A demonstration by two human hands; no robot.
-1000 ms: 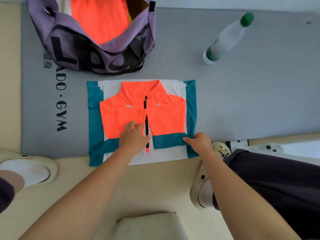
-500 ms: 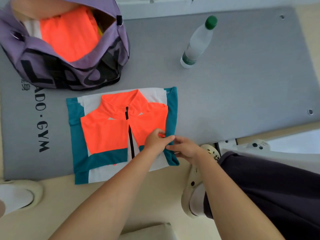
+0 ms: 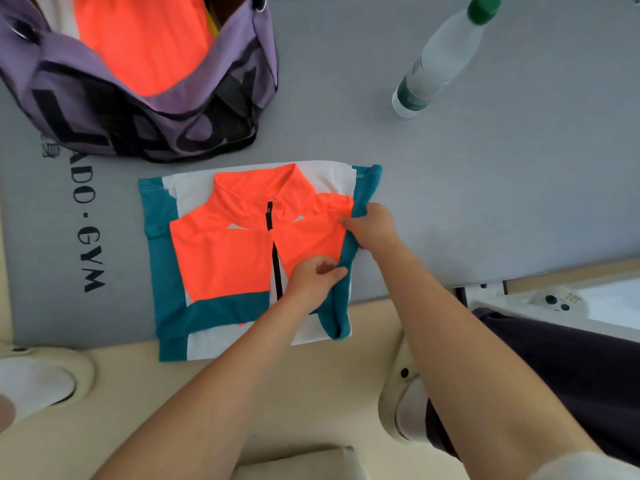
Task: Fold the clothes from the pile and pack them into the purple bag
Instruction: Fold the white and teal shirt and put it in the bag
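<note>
An orange, teal and white zip jersey [image 3: 221,258] lies folded flat on the grey gym mat [image 3: 485,188], collar toward the far side. My left hand [image 3: 315,280] pinches the teal right edge near the jersey's lower half. My right hand [image 3: 372,226] grips the same teal edge higher up, where it is lifted and bunched off the mat. The purple bag [image 3: 145,116] stands open at the upper left, with an orange garment [image 3: 138,39] lying inside it.
A clear water bottle [image 3: 440,60] with a green cap lies on the mat at the upper right. Cream clogs sit at the left [image 3: 45,379] and at the lower right [image 3: 398,403] beside my dark trouser leg. The mat's near edge meets a beige floor.
Both hands went from the jersey's bottom right corner to its right edge. The right hand slid up the edge and lifted the teal strip. The camera shifted.
</note>
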